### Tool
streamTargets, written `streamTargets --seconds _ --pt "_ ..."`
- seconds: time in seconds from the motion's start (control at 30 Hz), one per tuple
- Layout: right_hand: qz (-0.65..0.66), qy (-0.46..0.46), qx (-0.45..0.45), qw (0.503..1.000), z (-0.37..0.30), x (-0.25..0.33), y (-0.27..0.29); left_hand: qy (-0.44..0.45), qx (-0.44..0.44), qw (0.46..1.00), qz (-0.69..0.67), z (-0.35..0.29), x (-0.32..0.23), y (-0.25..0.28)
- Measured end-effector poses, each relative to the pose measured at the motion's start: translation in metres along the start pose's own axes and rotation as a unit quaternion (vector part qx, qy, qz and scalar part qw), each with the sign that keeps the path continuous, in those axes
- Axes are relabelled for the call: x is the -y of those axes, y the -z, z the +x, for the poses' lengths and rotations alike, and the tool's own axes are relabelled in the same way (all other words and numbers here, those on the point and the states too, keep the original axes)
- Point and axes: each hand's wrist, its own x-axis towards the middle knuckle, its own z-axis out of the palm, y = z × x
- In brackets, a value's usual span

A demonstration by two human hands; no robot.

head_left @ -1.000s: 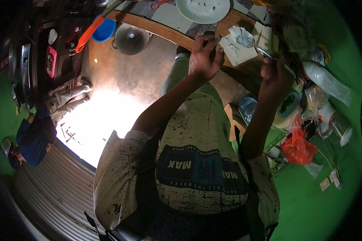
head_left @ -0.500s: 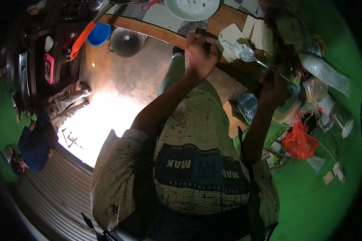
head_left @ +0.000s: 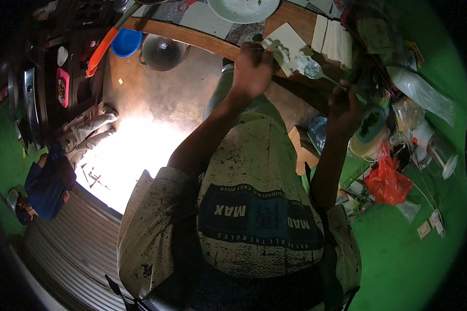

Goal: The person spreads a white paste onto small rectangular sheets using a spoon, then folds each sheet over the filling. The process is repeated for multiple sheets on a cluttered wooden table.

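A pale square slice that looks like white bread [head_left: 291,37] lies on the brown table, with lumps of white spread on its near side. At its left edge is my left hand [head_left: 250,72], fingers bent and closed on the edge; the fingertips are partly in shadow. My right hand [head_left: 346,111] grips the handle of a metal spoon [head_left: 312,70]. The spoon's bowl, coated in white spread, rests on or just over the slice's near right corner. More pale slices [head_left: 333,44] stand side by side just right of it.
A white plate [head_left: 228,16] sits at the far edge. Chopped greens [head_left: 369,123] lie in a tub by my right forearm. A red plastic bag [head_left: 388,179] hangs right. On the floor are a wok [head_left: 163,54] and blue basin [head_left: 125,44]. Another person [head_left: 49,179] is at far left.
The spoon has moved slightly left and down across the slice, leaving white spread in two patches. My left hand has shifted a little left, and the slice has turned and moved left.
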Motion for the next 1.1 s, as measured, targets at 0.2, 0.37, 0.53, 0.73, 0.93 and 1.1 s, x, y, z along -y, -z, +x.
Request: streamTargets --seconds 0.2,0.37,0.53,0.73,0.93,1.1 --pt "0.012 -0.016 0.038 0.999 0.003 -0.009 0.003 0.125 0.121 0.969 -0.174 -0.023 -0.007 0.000" --pt "0.023 -0.032 0.024 0.999 0.004 -0.011 0.004 0.137 0.111 0.949 -0.260 -0.030 -0.005 -0.020" --pt "-0.037 -0.040 -0.021 0.998 0.005 -0.012 -0.005 0.205 0.070 0.927 -0.308 -0.024 0.001 -0.023" --pt "-0.293 0.040 0.006 0.955 -0.004 -0.002 -0.009 0.195 0.058 0.927 -0.314 -0.024 0.006 -0.023" --pt "-0.232 -0.012 -0.049 0.971 -0.002 0.003 -0.008 0.168 0.041 0.935 -0.310 -0.026 0.007 -0.026" --pt "-0.289 0.013 -0.058 0.955 -0.007 0.012 -0.011 0.174 0.040 0.932 -0.317 -0.027 0.002 -0.026"
